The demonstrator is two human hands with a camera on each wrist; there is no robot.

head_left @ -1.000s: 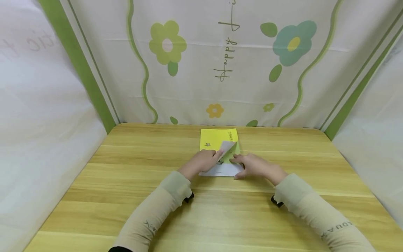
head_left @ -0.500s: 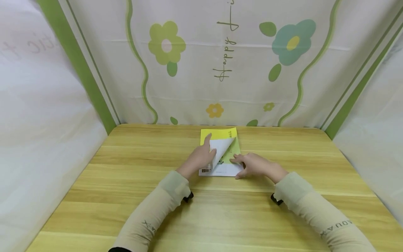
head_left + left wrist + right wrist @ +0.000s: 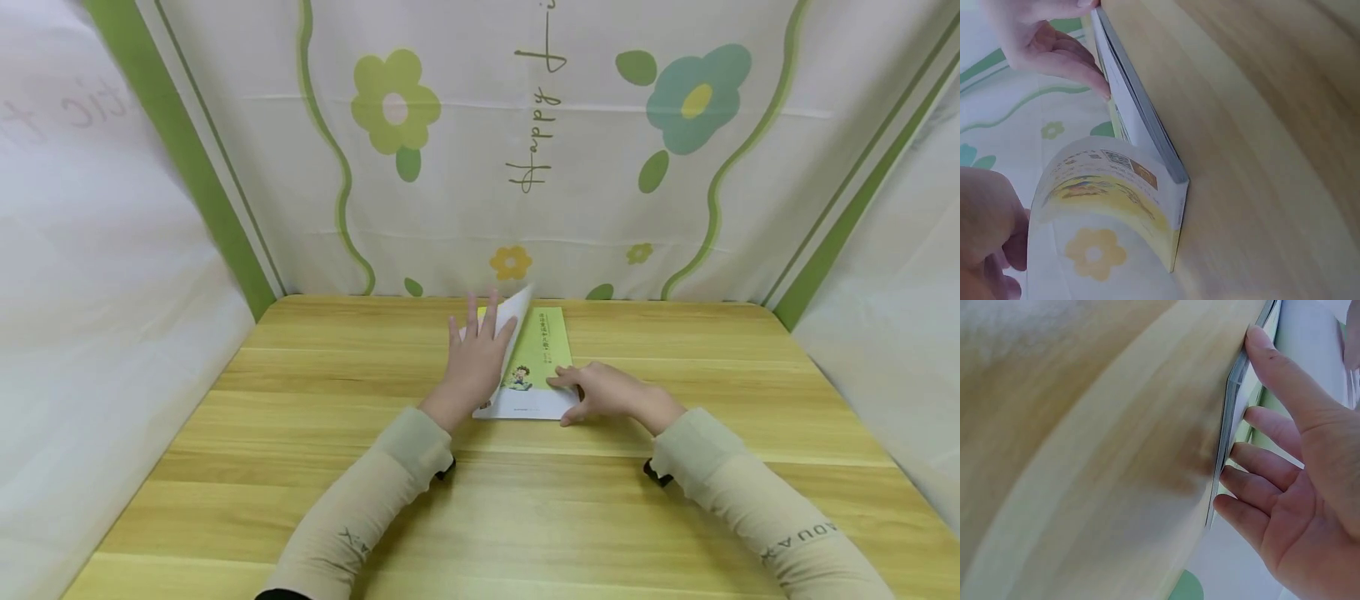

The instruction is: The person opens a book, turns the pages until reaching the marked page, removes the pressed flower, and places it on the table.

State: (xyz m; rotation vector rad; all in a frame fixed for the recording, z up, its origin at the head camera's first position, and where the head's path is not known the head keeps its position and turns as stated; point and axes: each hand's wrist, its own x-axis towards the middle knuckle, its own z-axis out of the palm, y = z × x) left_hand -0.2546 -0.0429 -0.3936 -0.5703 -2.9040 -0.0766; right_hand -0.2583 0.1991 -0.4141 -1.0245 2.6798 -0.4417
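A thin softcover book (image 3: 536,404) lies at the table's far side. Its cover (image 3: 519,310) stands raised and leans left, white inside toward the right. Below it shows a green title page (image 3: 551,337) with a cartoon child. My left hand (image 3: 474,362) has its fingers spread straight, pushing against the raised cover. In the left wrist view the cover's outer face (image 3: 1104,194) bends in a curve, with a yellow picture and a code square. My right hand (image 3: 603,390) rests at the book's lower right corner. There its thumb and relaxed fingertips touch the edges (image 3: 1229,419).
The wooden table (image 3: 570,508) extends around the book on both sides and toward me. A white cloth (image 3: 457,192) with printed flowers hangs right behind the far edge. More white cloth (image 3: 112,275) encloses the left, and likewise the right.
The cover has swung from a lifted corner to upright and leftward, uncovering the green page. My left hand has moved with it and spread its fingers. The right hand stays put.
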